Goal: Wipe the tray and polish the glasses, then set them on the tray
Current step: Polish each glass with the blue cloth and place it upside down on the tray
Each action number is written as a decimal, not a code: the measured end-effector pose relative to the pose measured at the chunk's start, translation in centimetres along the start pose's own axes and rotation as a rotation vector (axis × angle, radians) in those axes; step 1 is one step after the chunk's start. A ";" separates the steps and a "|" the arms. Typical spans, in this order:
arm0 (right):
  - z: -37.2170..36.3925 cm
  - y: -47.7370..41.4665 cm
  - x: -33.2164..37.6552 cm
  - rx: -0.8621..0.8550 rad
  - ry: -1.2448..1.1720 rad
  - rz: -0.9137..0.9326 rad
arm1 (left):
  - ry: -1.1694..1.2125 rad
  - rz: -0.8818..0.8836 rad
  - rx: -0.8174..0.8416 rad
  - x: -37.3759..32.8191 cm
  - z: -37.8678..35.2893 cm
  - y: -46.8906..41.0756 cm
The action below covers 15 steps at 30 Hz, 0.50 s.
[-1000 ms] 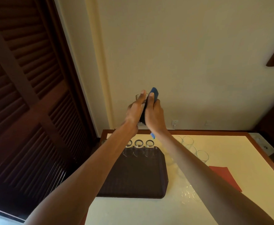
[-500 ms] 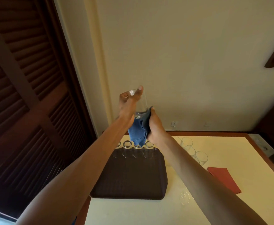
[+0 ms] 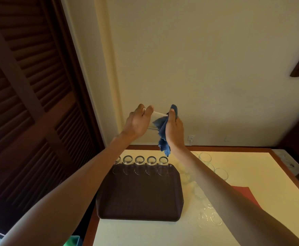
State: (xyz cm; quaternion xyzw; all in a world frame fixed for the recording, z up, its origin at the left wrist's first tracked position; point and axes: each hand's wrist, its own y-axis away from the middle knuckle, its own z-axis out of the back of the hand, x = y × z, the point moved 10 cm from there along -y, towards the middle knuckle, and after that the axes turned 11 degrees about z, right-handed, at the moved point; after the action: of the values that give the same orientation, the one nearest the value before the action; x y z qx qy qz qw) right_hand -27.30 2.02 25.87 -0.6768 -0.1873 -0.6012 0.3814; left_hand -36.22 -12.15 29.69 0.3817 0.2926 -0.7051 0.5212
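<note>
High above the table, my left hand (image 3: 137, 122) grips a clear glass (image 3: 157, 116) that lies on its side. My right hand (image 3: 174, 129) holds a blue cloth (image 3: 162, 132) against the glass's other end, and the cloth's loose end hangs down. Below them lies a dark brown tray (image 3: 139, 197). A row of several glasses (image 3: 139, 163) stands along the tray's far edge. More clear glasses (image 3: 208, 161) stand on the table to the tray's right, partly hidden by my right forearm.
The cream table (image 3: 262, 167) has a reddish wooden border. A red napkin (image 3: 246, 194) lies right of my forearm. A dark louvred door (image 3: 30, 103) fills the left side. The wall rises behind the table, with a socket (image 3: 191, 138) low on it.
The glass has tipped from upright onto its side. My right hand with the cloth moved from the glass's base up to its end. The view tilted and more tray glasses show.
</note>
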 end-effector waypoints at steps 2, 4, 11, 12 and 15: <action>-0.3 -0.1 0.0 0.066 -0.038 -0.116 | -0.029 -0.160 -0.093 -1.7 0.9 0.9; -1.3 0.6 -0.9 0.198 -0.171 -0.356 | -0.108 -0.415 -0.205 -3.9 1.9 2.4; -1.8 1.7 -0.6 0.252 -0.266 -0.432 | -0.041 -0.416 -0.209 -3.1 1.5 2.1; -1.4 1.5 -0.2 0.207 -0.214 -0.363 | 0.018 -0.257 -0.147 -2.1 1.1 1.2; -0.8 0.9 1.0 0.146 -0.105 -0.175 | 0.063 -0.008 -0.073 -0.5 0.4 0.3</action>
State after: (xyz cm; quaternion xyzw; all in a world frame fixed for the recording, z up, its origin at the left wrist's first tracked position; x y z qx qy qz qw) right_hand -26.97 0.65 26.60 -0.6586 -0.3087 -0.5807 0.3656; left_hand -35.92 -12.24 30.34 0.3834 0.3359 -0.6835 0.5225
